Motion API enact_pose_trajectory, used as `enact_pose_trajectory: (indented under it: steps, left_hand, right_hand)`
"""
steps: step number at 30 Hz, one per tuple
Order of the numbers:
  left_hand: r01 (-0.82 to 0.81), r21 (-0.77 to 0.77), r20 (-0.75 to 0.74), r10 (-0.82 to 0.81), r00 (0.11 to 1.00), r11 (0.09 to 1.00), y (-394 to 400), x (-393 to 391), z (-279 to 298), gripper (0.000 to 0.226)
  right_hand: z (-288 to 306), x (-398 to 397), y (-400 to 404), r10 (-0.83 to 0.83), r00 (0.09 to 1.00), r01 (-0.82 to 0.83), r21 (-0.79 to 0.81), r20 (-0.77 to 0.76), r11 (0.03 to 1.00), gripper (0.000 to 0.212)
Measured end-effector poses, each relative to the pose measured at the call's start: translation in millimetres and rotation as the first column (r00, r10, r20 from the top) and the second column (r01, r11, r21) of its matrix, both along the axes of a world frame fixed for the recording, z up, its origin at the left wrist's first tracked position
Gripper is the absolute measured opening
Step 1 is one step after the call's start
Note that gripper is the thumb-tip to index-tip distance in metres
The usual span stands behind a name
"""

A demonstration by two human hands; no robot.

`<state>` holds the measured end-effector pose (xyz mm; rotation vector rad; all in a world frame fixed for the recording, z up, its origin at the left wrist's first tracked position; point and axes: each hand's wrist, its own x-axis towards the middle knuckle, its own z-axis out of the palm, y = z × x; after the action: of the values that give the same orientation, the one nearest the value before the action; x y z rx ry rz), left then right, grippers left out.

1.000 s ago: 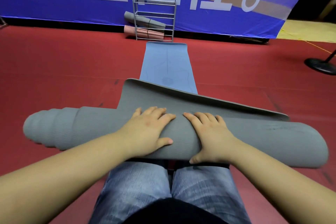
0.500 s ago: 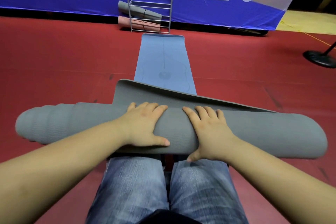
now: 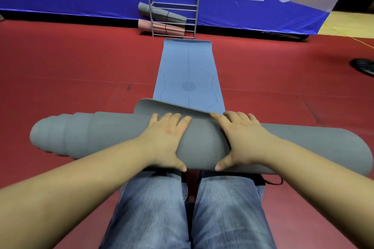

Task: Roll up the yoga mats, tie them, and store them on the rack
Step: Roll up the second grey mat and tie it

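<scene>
A thick grey yoga mat roll (image 3: 202,143) lies crosswise on the red floor in front of my knees, its left end telescoped in steps. Its loose flap (image 3: 153,107) still lies over a flat blue mat (image 3: 188,70) that runs toward the rack. My left hand (image 3: 164,139) and my right hand (image 3: 242,137) press side by side on the middle of the roll, fingers spread over the top and thumbs on the near side. A metal rack (image 3: 174,6) stands far ahead with a rolled grey mat (image 3: 162,13) and a rolled pink mat (image 3: 162,26) on it.
A black strap (image 3: 271,181) pokes out from under the roll by my right knee. A blue banner (image 3: 60,2) closes off the back. A black stand base (image 3: 364,66) sits at the right edge. Red floor (image 3: 70,77) surrounds the mats.
The grey roll has turned forward and taken up most of the loose flap. Both hands have slid further over the top of the roll.
</scene>
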<state>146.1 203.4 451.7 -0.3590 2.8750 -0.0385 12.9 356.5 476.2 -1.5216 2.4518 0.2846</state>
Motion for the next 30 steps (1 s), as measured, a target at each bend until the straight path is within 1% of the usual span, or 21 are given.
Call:
enact_pose_trajectory:
  steps: [3,5,7,9,11,14,16,19,22,25,28,30]
  left_hand:
    - [0.002,0.040,0.054,-0.005,0.999,0.999,-9.5,-16.2,3.7,0.122]
    - [-0.011,0.085,0.085,0.004,0.996,0.996,-16.7,-25.6,6.4,0.122]
    - [-0.028,0.115,0.102,0.016,0.995,0.993,-23.7,-32.0,10.7,0.121]
    - [-0.022,0.078,0.060,0.017,0.998,0.997,-24.7,-32.8,14.0,0.117]
    - [-0.011,0.002,-0.013,0.011,1.000,1.000,-19.1,-27.4,11.6,0.115]
    - [-0.014,-0.070,-0.006,0.014,1.000,0.997,-10.4,-19.9,-2.2,0.129]
    - [-0.026,-0.087,-0.008,0.025,1.000,0.996,-13.9,-23.6,-9.1,0.133]
    - [-0.034,-0.069,-0.020,0.033,0.999,0.997,-21.4,-32.9,-11.4,0.131]
    - [-0.023,-0.040,0.002,0.023,1.000,0.999,-29.3,-42.8,-12.7,0.128]
    - [-0.042,0.026,0.035,0.041,0.999,0.999,-38.7,-54.8,-11.4,0.126]
    - [-0.055,0.076,0.093,0.048,0.994,0.996,-46.8,-65.5,-9.0,0.126]
    - [-0.068,0.111,0.123,0.054,0.991,0.991,-51.7,-70.8,-7.8,0.123]
  right_hand:
    - [-11.2,7.5,4.8,0.028,0.998,-0.027,0.008,-0.047,1.000,0.136]
    - [-20.9,6.2,-1.2,0.014,0.996,-0.013,0.003,-0.083,1.000,0.140]
    - [-25.6,0.9,-9.9,-0.008,0.997,0.006,-0.020,-0.082,1.000,0.136]
    - [-26.0,-7.5,-18.5,-0.006,0.998,0.004,-0.031,-0.062,1.000,0.129]
    - [-24.7,-18.1,-26.8,-0.003,1.000,0.003,-0.017,-0.018,1.000,0.125]
    - [-20.4,-31.3,-38.6,-0.007,0.998,0.004,0.047,0.060,0.999,0.124]
    - [-17.6,-38.8,-45.6,-0.015,0.994,0.008,0.071,0.112,0.997,0.125]
    - [-14.3,-48.8,-48.8,-0.027,0.987,0.013,0.086,0.156,0.996,0.129]
    - [-13.8,-52.3,-39.3,-0.013,0.996,0.008,0.055,0.094,0.998,0.133]
    - [-20.8,-45.7,-27.8,0.013,1.000,-0.014,0.048,0.015,0.999,0.139]
    - [-34.8,-40.5,-29.0,-0.008,0.999,0.009,0.023,-0.032,1.000,0.145]
    - [-39.9,-43.4,-35.1,-0.016,0.998,0.017,0.007,-0.056,1.000,0.143]
